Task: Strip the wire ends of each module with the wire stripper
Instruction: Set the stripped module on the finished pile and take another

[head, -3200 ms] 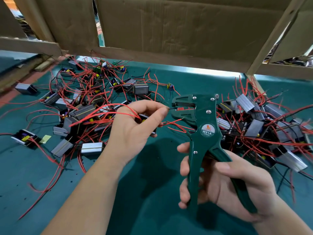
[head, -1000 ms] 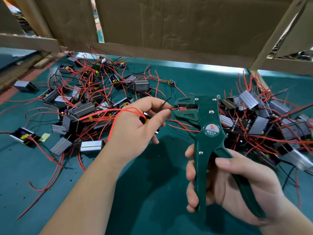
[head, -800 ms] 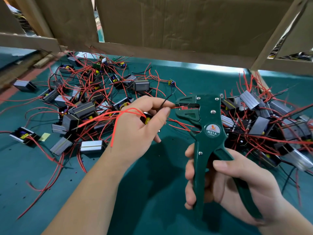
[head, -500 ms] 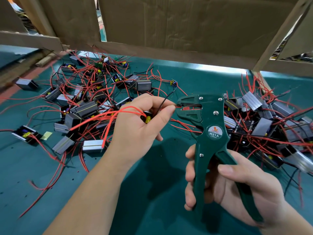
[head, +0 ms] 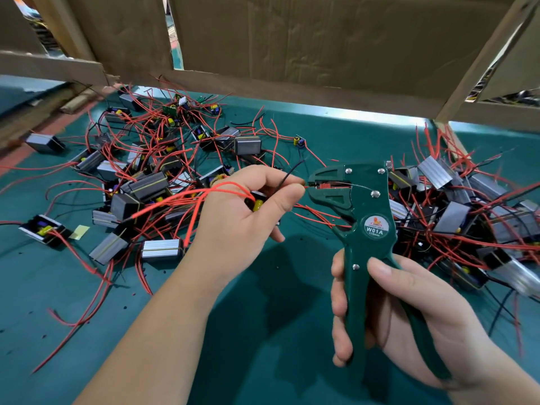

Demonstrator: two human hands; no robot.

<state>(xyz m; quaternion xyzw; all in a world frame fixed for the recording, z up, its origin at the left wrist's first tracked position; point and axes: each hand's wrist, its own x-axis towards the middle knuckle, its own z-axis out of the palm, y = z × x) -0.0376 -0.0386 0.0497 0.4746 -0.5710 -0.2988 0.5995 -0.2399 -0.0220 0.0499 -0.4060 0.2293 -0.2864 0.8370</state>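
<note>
Left hand (head: 242,220) pinching a red wire (head: 305,187) of a held module (head: 257,203), wire end in the wire stripper (head: 355,211) head, right hand (head: 409,314) curled round its handles, above the teal tabletop (head: 277,331).

Dark green wire stripper (head: 362,217) with a round W01A sticker, upright in the right hand (head: 409,302), head pointing left. Tip of a red wire (head: 306,186) poked right into its mouth, pinched just short of it by the left hand (head: 242,220). One module (head: 258,201) tucked in that same palm, mostly hidden, only a yellow capacitor peeking out. Loads more grey-cased modules (head: 146,185) tangled in red leads, heaped left and right.
</note>
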